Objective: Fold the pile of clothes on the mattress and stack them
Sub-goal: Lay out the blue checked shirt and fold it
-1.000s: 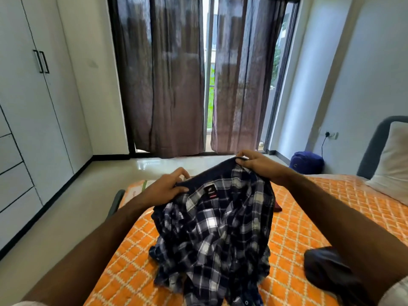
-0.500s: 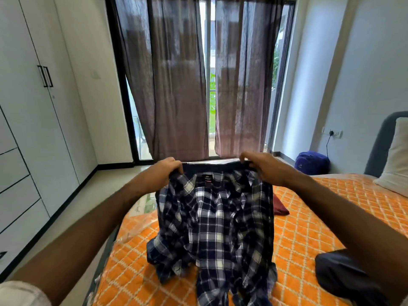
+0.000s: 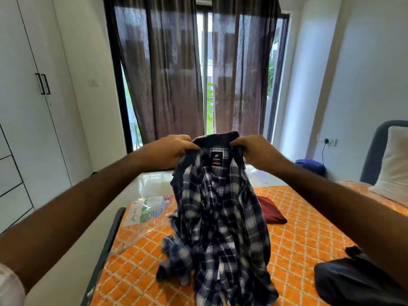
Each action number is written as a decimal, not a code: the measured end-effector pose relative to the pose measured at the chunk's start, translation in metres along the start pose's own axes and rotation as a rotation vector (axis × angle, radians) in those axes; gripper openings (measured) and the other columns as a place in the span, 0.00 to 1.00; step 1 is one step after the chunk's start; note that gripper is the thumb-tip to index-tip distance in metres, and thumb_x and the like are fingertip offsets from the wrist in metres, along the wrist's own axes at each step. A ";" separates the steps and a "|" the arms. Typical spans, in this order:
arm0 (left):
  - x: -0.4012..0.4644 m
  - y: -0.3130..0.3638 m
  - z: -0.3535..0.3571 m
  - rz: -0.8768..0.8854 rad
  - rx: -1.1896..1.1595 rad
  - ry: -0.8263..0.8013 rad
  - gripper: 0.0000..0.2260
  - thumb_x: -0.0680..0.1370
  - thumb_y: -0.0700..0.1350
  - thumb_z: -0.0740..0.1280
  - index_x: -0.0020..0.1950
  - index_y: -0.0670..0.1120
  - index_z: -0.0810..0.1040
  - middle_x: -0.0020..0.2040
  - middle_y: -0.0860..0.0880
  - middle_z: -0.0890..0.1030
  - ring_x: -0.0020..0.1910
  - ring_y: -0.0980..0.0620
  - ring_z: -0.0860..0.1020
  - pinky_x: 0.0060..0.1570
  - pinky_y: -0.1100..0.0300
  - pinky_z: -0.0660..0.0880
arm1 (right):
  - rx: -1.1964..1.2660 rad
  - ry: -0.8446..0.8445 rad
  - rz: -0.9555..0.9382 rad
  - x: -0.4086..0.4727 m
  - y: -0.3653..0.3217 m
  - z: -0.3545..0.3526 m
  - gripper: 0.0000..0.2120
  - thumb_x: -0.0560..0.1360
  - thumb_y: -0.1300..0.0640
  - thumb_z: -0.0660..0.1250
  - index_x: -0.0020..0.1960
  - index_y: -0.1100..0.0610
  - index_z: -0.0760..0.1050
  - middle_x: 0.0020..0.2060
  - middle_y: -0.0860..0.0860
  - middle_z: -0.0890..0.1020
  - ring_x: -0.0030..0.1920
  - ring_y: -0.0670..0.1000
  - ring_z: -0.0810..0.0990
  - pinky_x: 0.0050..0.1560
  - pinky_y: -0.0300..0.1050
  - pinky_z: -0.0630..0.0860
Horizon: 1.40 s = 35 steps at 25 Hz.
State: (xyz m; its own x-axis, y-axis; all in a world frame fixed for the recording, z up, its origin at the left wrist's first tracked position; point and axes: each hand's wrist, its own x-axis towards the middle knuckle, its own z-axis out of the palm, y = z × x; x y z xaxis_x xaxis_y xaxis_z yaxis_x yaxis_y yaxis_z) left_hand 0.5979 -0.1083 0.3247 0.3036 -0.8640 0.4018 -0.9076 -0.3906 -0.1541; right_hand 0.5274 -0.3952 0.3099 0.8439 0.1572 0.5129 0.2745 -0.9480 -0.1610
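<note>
A navy and white plaid shirt point(image 3: 220, 221) hangs in front of me, its collar up and its label facing me. My left hand point(image 3: 170, 149) grips the collar's left end and my right hand point(image 3: 254, 151) grips the right end. The shirt's lower part bunches on the orange quilted mattress point(image 3: 298, 244). Behind the shirt lies a folded maroon garment point(image 3: 271, 212). A dark garment point(image 3: 353, 281) sits at the lower right, partly hidden by my right forearm.
White wardrobe doors point(image 3: 33, 107) stand along the left wall. Brown curtains point(image 3: 176, 74) cover a glass door ahead. A white pillow point(image 3: 395, 164) leans on the grey headboard at right. A blue bag point(image 3: 311, 166) sits on the floor by the wall.
Both hands lifted the shirt higher and moved closer together at the collar. The shirt now hangs narrower, with less of it resting on the mattress.
</note>
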 end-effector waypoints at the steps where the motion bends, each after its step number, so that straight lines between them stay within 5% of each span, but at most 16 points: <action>1: -0.002 -0.001 -0.002 0.052 0.201 -0.045 0.19 0.80 0.55 0.56 0.61 0.48 0.81 0.51 0.50 0.80 0.46 0.53 0.80 0.47 0.54 0.78 | -0.117 0.014 -0.095 -0.005 -0.003 -0.005 0.14 0.79 0.65 0.65 0.62 0.58 0.82 0.53 0.57 0.86 0.51 0.58 0.85 0.54 0.47 0.79; 3: -0.001 0.000 -0.005 0.155 0.506 -0.027 0.17 0.80 0.55 0.54 0.52 0.50 0.80 0.46 0.50 0.79 0.41 0.51 0.79 0.41 0.53 0.74 | -0.378 0.085 -0.344 -0.014 -0.009 -0.015 0.10 0.78 0.57 0.63 0.53 0.55 0.83 0.49 0.54 0.83 0.49 0.58 0.82 0.49 0.52 0.78; 6: 0.005 0.002 -0.014 0.109 0.494 0.123 0.16 0.82 0.55 0.56 0.51 0.47 0.79 0.46 0.48 0.76 0.37 0.51 0.76 0.37 0.54 0.75 | -0.493 0.089 -0.617 -0.020 -0.017 -0.025 0.06 0.77 0.50 0.66 0.49 0.49 0.81 0.57 0.49 0.77 0.60 0.54 0.73 0.59 0.57 0.69; 8: 0.011 0.001 -0.021 -0.017 0.331 0.177 0.19 0.82 0.58 0.56 0.51 0.45 0.79 0.49 0.48 0.75 0.37 0.52 0.76 0.39 0.54 0.78 | -0.224 -0.070 -0.598 -0.018 -0.029 -0.030 0.06 0.78 0.53 0.68 0.52 0.49 0.82 0.52 0.42 0.80 0.56 0.41 0.73 0.66 0.55 0.65; 11: 0.017 0.006 -0.028 -0.076 0.043 0.239 0.11 0.80 0.51 0.67 0.46 0.44 0.78 0.46 0.48 0.76 0.39 0.51 0.76 0.42 0.51 0.79 | -0.073 -0.163 -0.512 -0.004 -0.034 -0.033 0.08 0.78 0.55 0.67 0.54 0.48 0.83 0.39 0.33 0.78 0.38 0.29 0.74 0.61 0.44 0.70; 13: 0.020 0.011 -0.028 -0.072 -0.040 0.292 0.09 0.78 0.45 0.71 0.40 0.45 0.75 0.38 0.49 0.76 0.35 0.51 0.74 0.39 0.47 0.77 | -0.124 -0.138 -0.471 0.005 -0.034 -0.034 0.04 0.77 0.47 0.70 0.46 0.46 0.82 0.32 0.32 0.77 0.34 0.29 0.73 0.61 0.49 0.72; 15: 0.021 0.016 -0.027 -0.116 -0.119 0.340 0.12 0.77 0.44 0.73 0.38 0.47 0.73 0.34 0.51 0.75 0.32 0.52 0.74 0.37 0.47 0.78 | -0.141 -0.064 -0.434 0.010 -0.036 -0.036 0.11 0.75 0.41 0.72 0.40 0.47 0.79 0.28 0.37 0.76 0.30 0.33 0.73 0.55 0.44 0.70; 18: 0.018 0.012 -0.026 -0.211 -0.276 0.388 0.13 0.75 0.45 0.75 0.38 0.46 0.73 0.34 0.48 0.77 0.33 0.50 0.77 0.38 0.47 0.79 | 0.019 0.050 -0.356 0.013 -0.041 -0.034 0.11 0.76 0.47 0.73 0.37 0.44 0.75 0.28 0.42 0.78 0.29 0.39 0.75 0.39 0.37 0.66; 21: 0.013 0.008 -0.024 -0.257 -0.453 0.400 0.11 0.75 0.41 0.74 0.40 0.41 0.74 0.35 0.42 0.77 0.35 0.44 0.76 0.43 0.41 0.77 | 0.105 0.141 -0.291 0.014 -0.040 -0.027 0.09 0.78 0.54 0.71 0.42 0.48 0.72 0.32 0.44 0.78 0.32 0.43 0.77 0.37 0.41 0.70; 23: 0.012 0.010 -0.022 -0.293 -0.556 0.415 0.10 0.75 0.38 0.73 0.42 0.36 0.73 0.37 0.38 0.76 0.35 0.45 0.75 0.44 0.39 0.76 | 0.122 0.168 -0.278 0.016 -0.043 -0.022 0.02 0.79 0.57 0.68 0.50 0.51 0.76 0.39 0.47 0.84 0.38 0.47 0.82 0.42 0.47 0.78; 25: 0.014 0.017 -0.018 -0.346 -0.670 0.469 0.10 0.75 0.35 0.72 0.44 0.33 0.71 0.39 0.34 0.74 0.37 0.46 0.74 0.44 0.40 0.77 | 0.137 0.217 -0.291 0.018 -0.049 -0.017 0.05 0.79 0.55 0.67 0.54 0.49 0.78 0.44 0.47 0.86 0.43 0.48 0.84 0.48 0.51 0.82; 30: 0.021 0.035 -0.006 -0.435 -1.017 0.617 0.11 0.74 0.30 0.72 0.48 0.29 0.71 0.40 0.36 0.74 0.39 0.44 0.77 0.43 0.48 0.81 | 0.168 0.330 -0.219 0.022 -0.055 -0.016 0.11 0.76 0.49 0.74 0.53 0.50 0.75 0.39 0.45 0.84 0.37 0.45 0.83 0.41 0.49 0.82; 33: 0.021 0.035 -0.004 -0.412 -0.997 0.594 0.20 0.70 0.36 0.78 0.50 0.30 0.70 0.46 0.29 0.77 0.43 0.36 0.80 0.49 0.39 0.81 | 0.142 0.265 -0.243 0.026 -0.057 -0.020 0.23 0.76 0.54 0.74 0.68 0.53 0.69 0.34 0.44 0.80 0.33 0.44 0.79 0.38 0.45 0.79; 35: 0.024 0.032 -0.003 -0.407 -0.865 0.596 0.21 0.69 0.39 0.80 0.49 0.33 0.70 0.46 0.31 0.77 0.45 0.33 0.79 0.49 0.35 0.79 | 0.149 0.145 -0.251 0.034 -0.053 -0.025 0.20 0.76 0.55 0.74 0.67 0.56 0.74 0.37 0.43 0.80 0.36 0.40 0.79 0.44 0.45 0.80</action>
State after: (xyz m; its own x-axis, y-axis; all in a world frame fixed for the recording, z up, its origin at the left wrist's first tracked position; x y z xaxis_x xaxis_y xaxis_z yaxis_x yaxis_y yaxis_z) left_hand 0.5747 -0.1404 0.3319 0.6459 -0.3423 0.6824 -0.7391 -0.0564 0.6712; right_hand 0.5297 -0.3463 0.3574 0.6699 0.3303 0.6649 0.5393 -0.8320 -0.1301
